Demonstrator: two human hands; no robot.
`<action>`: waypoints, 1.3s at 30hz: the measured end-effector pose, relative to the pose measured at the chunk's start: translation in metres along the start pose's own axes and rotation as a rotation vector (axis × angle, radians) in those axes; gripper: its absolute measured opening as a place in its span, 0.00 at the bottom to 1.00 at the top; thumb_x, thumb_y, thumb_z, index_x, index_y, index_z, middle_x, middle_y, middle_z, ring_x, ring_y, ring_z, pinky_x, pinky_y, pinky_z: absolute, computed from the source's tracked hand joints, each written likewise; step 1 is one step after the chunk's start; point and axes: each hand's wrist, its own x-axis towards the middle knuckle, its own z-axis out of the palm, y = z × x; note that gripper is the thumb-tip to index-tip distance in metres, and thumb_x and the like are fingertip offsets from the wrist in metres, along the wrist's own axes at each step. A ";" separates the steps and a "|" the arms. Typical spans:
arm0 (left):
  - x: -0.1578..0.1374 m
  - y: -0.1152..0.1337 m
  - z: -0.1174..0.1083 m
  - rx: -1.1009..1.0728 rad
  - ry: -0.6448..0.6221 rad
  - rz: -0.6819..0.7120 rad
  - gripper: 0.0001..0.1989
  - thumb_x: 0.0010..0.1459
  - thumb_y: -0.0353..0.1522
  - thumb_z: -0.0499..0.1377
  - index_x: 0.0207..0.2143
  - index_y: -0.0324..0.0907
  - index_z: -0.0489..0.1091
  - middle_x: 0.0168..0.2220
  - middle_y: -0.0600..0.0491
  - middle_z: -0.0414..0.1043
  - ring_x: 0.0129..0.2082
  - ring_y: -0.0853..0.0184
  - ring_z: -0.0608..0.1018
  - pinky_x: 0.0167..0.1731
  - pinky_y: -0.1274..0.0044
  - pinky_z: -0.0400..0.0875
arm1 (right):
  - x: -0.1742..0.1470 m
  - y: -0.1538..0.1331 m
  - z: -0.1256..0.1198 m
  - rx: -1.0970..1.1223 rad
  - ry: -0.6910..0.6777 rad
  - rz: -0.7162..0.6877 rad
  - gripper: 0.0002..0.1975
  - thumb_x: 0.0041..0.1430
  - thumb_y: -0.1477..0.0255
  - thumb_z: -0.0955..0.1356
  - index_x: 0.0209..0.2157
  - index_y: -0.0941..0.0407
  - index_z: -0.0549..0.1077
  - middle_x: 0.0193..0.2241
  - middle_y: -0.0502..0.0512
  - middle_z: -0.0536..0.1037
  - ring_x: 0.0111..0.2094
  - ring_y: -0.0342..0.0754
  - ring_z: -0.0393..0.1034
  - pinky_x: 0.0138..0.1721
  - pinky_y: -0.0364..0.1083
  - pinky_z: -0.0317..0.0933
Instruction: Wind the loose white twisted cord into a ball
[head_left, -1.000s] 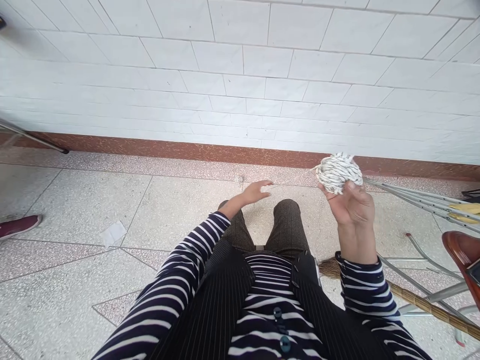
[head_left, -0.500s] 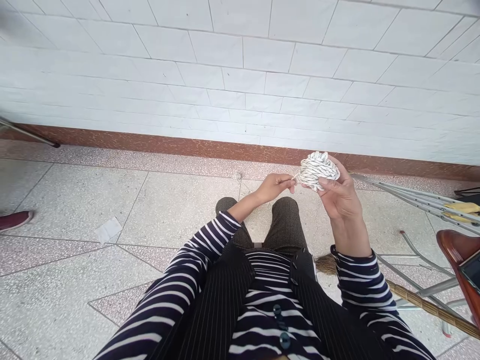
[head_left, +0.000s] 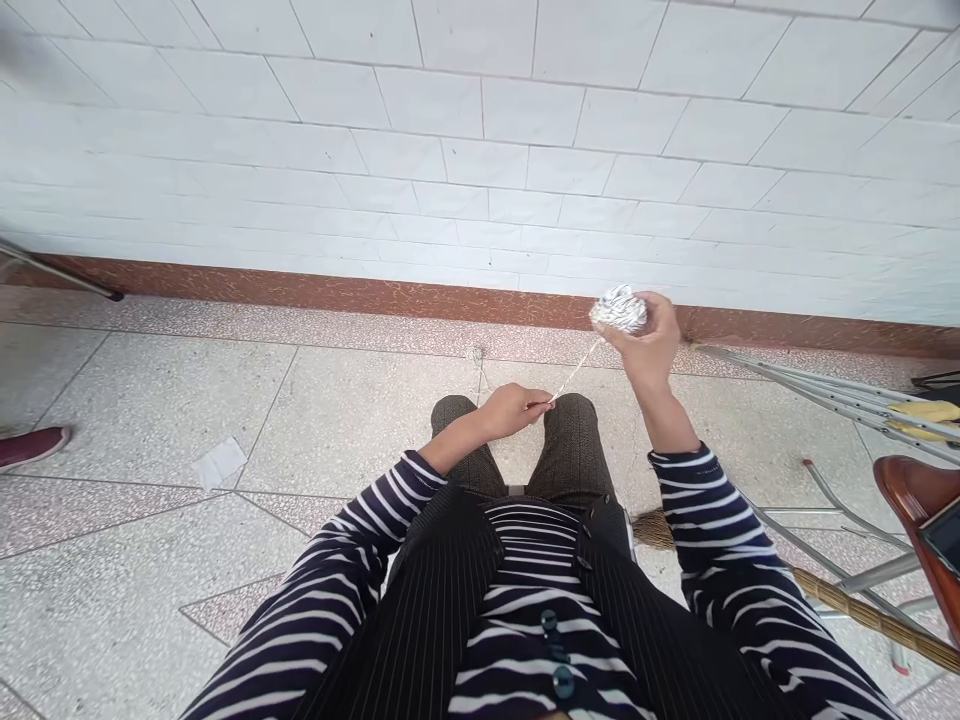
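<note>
A ball of white string (head_left: 621,309) flecked with dark strands sits in my right hand (head_left: 651,335), whose fingers wrap its right side. From it a taut length of string (head_left: 576,371) slants down to the left. My left hand (head_left: 517,411) pinches this strand above my knees, with its fingers closed. On the floor beyond my left knee lies a small heap of string (head_left: 474,353), and a thin strand trails from it toward my left hand.
Metal crutches (head_left: 810,383) lean at the right, by a chair (head_left: 907,500) with a dark flat device on it. A straw broom (head_left: 870,605) lies below. White paper (head_left: 219,463) and someone's red shoe (head_left: 34,447) are on the floor at left. A tiled wall (head_left: 480,140) stands ahead.
My left hand has moved down and left, away from the ball, drawing the strand out straight. My right hand has turned and shifted slightly up and left with the ball.
</note>
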 end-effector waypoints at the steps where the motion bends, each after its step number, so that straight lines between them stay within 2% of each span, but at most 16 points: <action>1: -0.003 0.006 -0.004 0.017 0.009 0.023 0.16 0.69 0.41 0.54 0.36 0.44 0.78 0.28 0.54 0.77 0.30 0.66 0.76 0.36 0.77 0.65 | -0.001 0.011 0.000 -0.097 -0.038 0.014 0.31 0.37 0.68 0.82 0.46 0.52 0.76 0.48 0.54 0.76 0.52 0.54 0.70 0.59 0.56 0.65; 4: -0.004 0.019 -0.023 0.082 0.096 0.089 0.16 0.69 0.41 0.55 0.37 0.45 0.80 0.33 0.50 0.80 0.35 0.61 0.79 0.40 0.75 0.66 | -0.014 0.035 -0.002 -0.221 -0.237 0.144 0.34 0.37 0.66 0.82 0.50 0.52 0.77 0.55 0.59 0.74 0.59 0.61 0.63 0.65 0.63 0.57; 6: 0.001 0.023 -0.037 0.142 0.162 0.114 0.16 0.69 0.40 0.55 0.40 0.45 0.81 0.36 0.48 0.81 0.39 0.58 0.79 0.46 0.71 0.67 | -0.029 0.044 -0.003 -0.186 -0.377 0.227 0.35 0.37 0.67 0.81 0.51 0.52 0.78 0.57 0.59 0.74 0.60 0.62 0.63 0.63 0.64 0.58; 10: 0.020 0.019 -0.053 0.169 0.208 0.137 0.14 0.69 0.38 0.56 0.40 0.46 0.82 0.34 0.49 0.81 0.39 0.59 0.79 0.58 0.65 0.64 | -0.059 0.045 -0.005 -0.031 -0.643 0.353 0.34 0.34 0.70 0.82 0.49 0.51 0.81 0.51 0.56 0.79 0.50 0.55 0.73 0.52 0.56 0.69; 13: 0.033 0.009 -0.051 0.148 0.200 0.182 0.12 0.68 0.37 0.59 0.37 0.46 0.81 0.35 0.50 0.82 0.39 0.60 0.80 0.65 0.62 0.57 | -0.071 0.035 -0.007 0.110 -0.754 0.439 0.34 0.32 0.71 0.83 0.47 0.51 0.82 0.47 0.54 0.81 0.44 0.51 0.76 0.46 0.50 0.72; 15: 0.038 0.002 -0.045 0.132 0.192 0.177 0.10 0.67 0.36 0.60 0.36 0.45 0.81 0.36 0.49 0.82 0.40 0.60 0.80 0.65 0.62 0.57 | -0.075 0.027 -0.010 0.196 -0.754 0.478 0.35 0.30 0.72 0.83 0.47 0.52 0.81 0.44 0.53 0.81 0.43 0.50 0.76 0.45 0.48 0.72; 18: 0.042 -0.010 -0.032 0.060 0.228 0.090 0.10 0.65 0.36 0.60 0.38 0.44 0.81 0.41 0.47 0.83 0.45 0.57 0.80 0.59 0.64 0.64 | -0.077 0.015 -0.015 0.304 -0.703 0.511 0.34 0.28 0.73 0.84 0.44 0.52 0.80 0.41 0.50 0.80 0.41 0.48 0.75 0.42 0.46 0.72; 20: 0.045 -0.019 -0.024 -0.063 0.224 0.034 0.11 0.64 0.37 0.61 0.40 0.42 0.81 0.43 0.47 0.83 0.47 0.56 0.80 0.55 0.66 0.68 | -0.076 0.006 -0.019 0.361 -0.652 0.512 0.35 0.29 0.74 0.83 0.45 0.49 0.79 0.41 0.48 0.80 0.41 0.46 0.74 0.41 0.43 0.72; 22: 0.048 -0.028 -0.018 -0.237 0.175 0.004 0.12 0.63 0.38 0.62 0.40 0.41 0.81 0.42 0.48 0.83 0.46 0.58 0.81 0.52 0.68 0.70 | -0.070 -0.003 -0.022 0.429 -0.587 0.504 0.40 0.31 0.75 0.83 0.51 0.46 0.77 0.45 0.48 0.79 0.44 0.46 0.74 0.43 0.43 0.72; 24: 0.050 -0.037 -0.012 -0.402 0.130 -0.035 0.13 0.59 0.39 0.64 0.40 0.40 0.81 0.40 0.49 0.83 0.45 0.59 0.81 0.52 0.69 0.71 | -0.060 -0.010 -0.024 0.487 -0.509 0.512 0.44 0.29 0.76 0.83 0.54 0.45 0.76 0.48 0.49 0.79 0.46 0.47 0.75 0.46 0.45 0.73; 26: 0.051 -0.043 -0.008 -0.496 0.121 -0.071 0.15 0.56 0.40 0.66 0.40 0.39 0.81 0.40 0.49 0.82 0.45 0.60 0.81 0.52 0.69 0.71 | -0.051 -0.016 -0.025 0.501 -0.433 0.547 0.42 0.26 0.77 0.83 0.50 0.48 0.79 0.48 0.51 0.81 0.47 0.49 0.75 0.47 0.48 0.73; 29: 0.048 -0.049 -0.002 -0.484 0.108 -0.048 0.15 0.55 0.41 0.67 0.38 0.39 0.81 0.42 0.48 0.82 0.47 0.60 0.80 0.55 0.69 0.69 | -0.041 -0.023 -0.024 0.474 -0.365 0.586 0.36 0.22 0.78 0.83 0.42 0.50 0.82 0.43 0.50 0.83 0.44 0.49 0.77 0.46 0.48 0.74; 32: 0.043 -0.056 0.004 -0.454 0.115 -0.040 0.16 0.54 0.42 0.67 0.38 0.38 0.81 0.44 0.47 0.82 0.48 0.58 0.80 0.57 0.68 0.68 | -0.037 -0.026 -0.022 0.493 -0.350 0.583 0.36 0.23 0.78 0.84 0.42 0.49 0.82 0.42 0.48 0.83 0.43 0.49 0.78 0.47 0.51 0.76; 36: 0.041 -0.069 0.014 -0.590 0.150 -0.092 0.23 0.50 0.44 0.71 0.44 0.38 0.81 0.52 0.43 0.79 0.55 0.54 0.77 0.57 0.65 0.68 | -0.037 -0.027 -0.022 0.541 -0.382 0.586 0.36 0.26 0.79 0.83 0.44 0.48 0.82 0.45 0.50 0.83 0.47 0.55 0.78 0.54 0.60 0.75; 39: 0.041 -0.077 0.021 -0.702 0.156 -0.155 0.28 0.45 0.43 0.74 0.46 0.37 0.80 0.49 0.41 0.80 0.53 0.54 0.78 0.56 0.64 0.69 | -0.037 -0.027 -0.023 0.567 -0.392 0.585 0.35 0.28 0.80 0.82 0.44 0.49 0.81 0.45 0.51 0.83 0.50 0.59 0.78 0.55 0.65 0.74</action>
